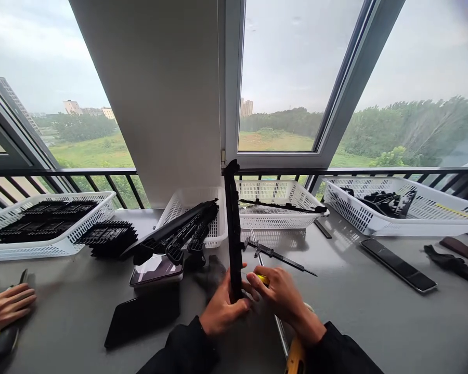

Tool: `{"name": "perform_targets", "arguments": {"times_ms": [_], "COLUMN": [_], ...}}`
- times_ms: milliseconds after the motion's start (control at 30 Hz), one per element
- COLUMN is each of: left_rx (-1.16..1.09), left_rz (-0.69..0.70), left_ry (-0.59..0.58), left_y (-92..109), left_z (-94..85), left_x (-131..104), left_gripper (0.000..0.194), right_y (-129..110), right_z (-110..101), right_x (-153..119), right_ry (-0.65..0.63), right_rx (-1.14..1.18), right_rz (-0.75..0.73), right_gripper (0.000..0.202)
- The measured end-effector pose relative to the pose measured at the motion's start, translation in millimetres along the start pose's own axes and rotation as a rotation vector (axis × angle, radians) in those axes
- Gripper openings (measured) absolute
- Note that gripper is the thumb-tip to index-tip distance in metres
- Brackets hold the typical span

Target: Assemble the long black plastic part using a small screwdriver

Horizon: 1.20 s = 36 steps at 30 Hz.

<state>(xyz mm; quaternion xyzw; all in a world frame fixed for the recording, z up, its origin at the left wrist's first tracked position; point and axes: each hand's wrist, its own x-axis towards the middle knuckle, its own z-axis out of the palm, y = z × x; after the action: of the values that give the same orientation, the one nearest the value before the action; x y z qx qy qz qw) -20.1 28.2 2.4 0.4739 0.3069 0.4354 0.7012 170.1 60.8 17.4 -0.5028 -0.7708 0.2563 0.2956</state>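
Left hand [222, 310]: grips the black strip [233, 228] upright, steadying it.
Right hand [283, 297]: pinches a yellow tool [262, 279] against the strip's near end.

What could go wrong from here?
1. The long black strip stands upright, gripped only at its foot by the left hand; it might tip onto the caliper behind it.
2. The right hand presses a small yellow piece against the strip; it may slip.
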Motion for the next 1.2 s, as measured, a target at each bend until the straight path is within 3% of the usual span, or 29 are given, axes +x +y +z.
{"name": "perform_targets", "arguments": {"times_ms": [233,400,533,700,967,1200], "left_rx": [0.02,0.049,0.057,0.082,0.201,0.225], "left_rz": [0.038,0.027,-0.041,-0.033,0.088,0.089], "left_ry": [-0.037,-0.009,0.044,0.102,0.16,0.191], "left_y": [-3.4,1.2,3.3,0.3,2.0,7.4], "left_z": [5.5,12.6,16.6,17.0,23.1,25.6], "left_x": [1.5,-3.8,-3.5,-1.3,-4.9,-5.7], "left_gripper": [0.053,0.063,0.045,0.061,0.072,0.081], "right_y": [4.3,2.5,4.7,8.1,8.5,10.3], "right_z": [0.1,1.2,-1.0,-2.0,1.8,-2.8], "right_x": [3.0,0.7,1.5,2.5,1.6,2.2], "right_ry": [0.14,0.098,0.119,0.176,0.196,0.197], "right_rx": [-0.016,-0.002,-0.009,-0.021,-0.02,-0.019], "right_rz": [0.008,-0.016,-0.003,0.045,0.025,0.019], "right_gripper": [0.077,0.077,0.075,0.072,0.074,0.076]}}
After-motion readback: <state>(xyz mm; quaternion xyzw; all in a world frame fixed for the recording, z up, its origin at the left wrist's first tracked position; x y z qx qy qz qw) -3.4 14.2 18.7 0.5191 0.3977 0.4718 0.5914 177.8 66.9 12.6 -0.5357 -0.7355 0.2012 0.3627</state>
